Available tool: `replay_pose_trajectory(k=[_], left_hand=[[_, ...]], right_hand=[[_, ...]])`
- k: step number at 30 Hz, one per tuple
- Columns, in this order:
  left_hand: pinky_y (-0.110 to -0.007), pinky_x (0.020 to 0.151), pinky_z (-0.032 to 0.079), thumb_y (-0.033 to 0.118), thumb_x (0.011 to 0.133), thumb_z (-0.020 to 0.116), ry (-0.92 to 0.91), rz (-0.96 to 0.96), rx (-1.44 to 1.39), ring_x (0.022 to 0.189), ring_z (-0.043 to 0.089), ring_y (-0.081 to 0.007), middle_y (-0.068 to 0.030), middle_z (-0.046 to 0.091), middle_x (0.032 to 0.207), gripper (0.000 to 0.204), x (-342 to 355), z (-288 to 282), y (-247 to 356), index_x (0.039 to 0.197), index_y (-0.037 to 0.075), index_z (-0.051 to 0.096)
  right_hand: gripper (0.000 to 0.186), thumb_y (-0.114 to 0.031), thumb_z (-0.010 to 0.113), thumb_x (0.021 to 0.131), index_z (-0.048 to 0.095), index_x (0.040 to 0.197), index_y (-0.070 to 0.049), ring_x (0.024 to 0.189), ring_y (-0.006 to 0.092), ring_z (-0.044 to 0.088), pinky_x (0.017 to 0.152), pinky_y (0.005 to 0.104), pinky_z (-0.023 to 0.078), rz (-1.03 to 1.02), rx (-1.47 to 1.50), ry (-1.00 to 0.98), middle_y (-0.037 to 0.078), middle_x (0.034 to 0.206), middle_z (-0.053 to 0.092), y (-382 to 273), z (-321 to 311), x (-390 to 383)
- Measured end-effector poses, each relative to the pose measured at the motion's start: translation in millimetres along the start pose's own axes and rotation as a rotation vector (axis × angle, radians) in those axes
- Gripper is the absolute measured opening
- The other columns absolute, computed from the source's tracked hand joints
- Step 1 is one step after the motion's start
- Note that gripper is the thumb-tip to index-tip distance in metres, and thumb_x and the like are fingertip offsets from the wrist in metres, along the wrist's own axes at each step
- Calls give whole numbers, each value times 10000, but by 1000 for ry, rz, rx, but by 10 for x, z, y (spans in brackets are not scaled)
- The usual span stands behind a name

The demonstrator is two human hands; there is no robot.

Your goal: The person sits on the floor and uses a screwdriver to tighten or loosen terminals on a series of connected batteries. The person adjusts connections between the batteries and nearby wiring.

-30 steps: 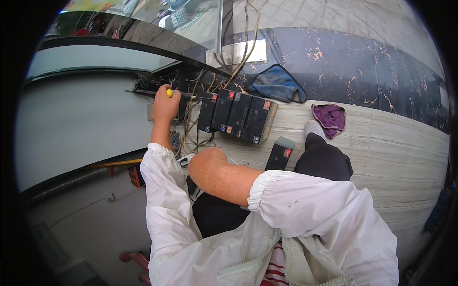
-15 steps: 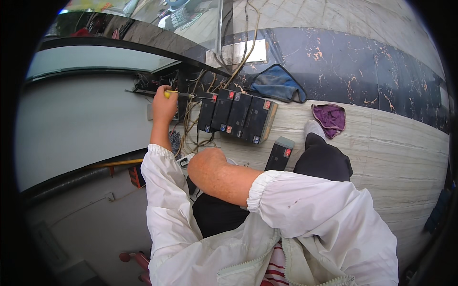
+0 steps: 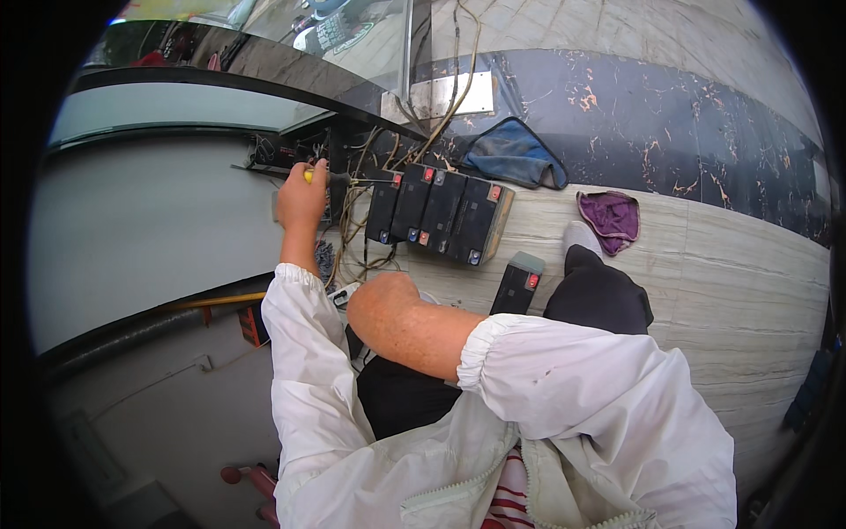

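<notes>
My left hand (image 3: 302,204) is closed around a screwdriver (image 3: 337,180) with a yellow and dark handle. Its thin shaft points right, and the tip reaches the red terminal end of the leftmost black battery (image 3: 382,212). Several more black batteries (image 3: 445,212) stand side by side against that one, with red and blue terminals at their ends. My right hand (image 3: 379,300) is bent low in front of me, its back and wrist showing. The fingers are hidden, so what they hold cannot be seen. A single battery (image 3: 515,286) stands apart, beside my right knee.
Loose cables (image 3: 352,225) run between the batteries and an opened dark electrical box (image 3: 278,154) under the glass door. A blue cloth (image 3: 515,157) lies on the dark stone strip, and a purple cloth (image 3: 610,220) on the tiles. A white power strip (image 3: 342,295) sits near my right hand.
My left hand has turned and its fingers have shifted on the screwdriver's handle, covering more of the yellow part. The right arm and the batteries look unmoved.
</notes>
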State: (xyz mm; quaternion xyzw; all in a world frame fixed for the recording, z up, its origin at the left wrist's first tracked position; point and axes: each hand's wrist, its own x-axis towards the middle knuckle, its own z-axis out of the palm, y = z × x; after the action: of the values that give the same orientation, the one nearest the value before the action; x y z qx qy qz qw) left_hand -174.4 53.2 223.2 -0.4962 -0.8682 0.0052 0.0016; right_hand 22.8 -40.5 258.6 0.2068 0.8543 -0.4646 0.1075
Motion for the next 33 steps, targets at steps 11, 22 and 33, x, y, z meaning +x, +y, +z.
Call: replay_pose_trajectory(k=[11,22,33], left_hand=[[-458,802,487,515,844,515,18,19,-11,987,625,-358,-146,660,1079,484,-34,-14,16,1154,148,574],[-457,773,488,547,869,503,207,201,-83,941,641,-363,-136,683,995,462,110,222,-228,1101,158,597],[-454,766,490,614,860,476,247,150,-33,934,644,-364,-138,691,978,528,21,132,-200,1080,157,621]], right_hand=[[339,-153,775,649,723,981,-106,790,230,657,602,432,478,56,19,-45,13,934,700,-1,85,176],[344,-157,767,657,718,995,-109,806,233,657,630,438,485,34,56,-76,17,950,701,15,94,233],[351,-156,762,659,721,1005,-118,829,236,661,637,445,482,7,45,-56,20,974,701,-47,78,178]])
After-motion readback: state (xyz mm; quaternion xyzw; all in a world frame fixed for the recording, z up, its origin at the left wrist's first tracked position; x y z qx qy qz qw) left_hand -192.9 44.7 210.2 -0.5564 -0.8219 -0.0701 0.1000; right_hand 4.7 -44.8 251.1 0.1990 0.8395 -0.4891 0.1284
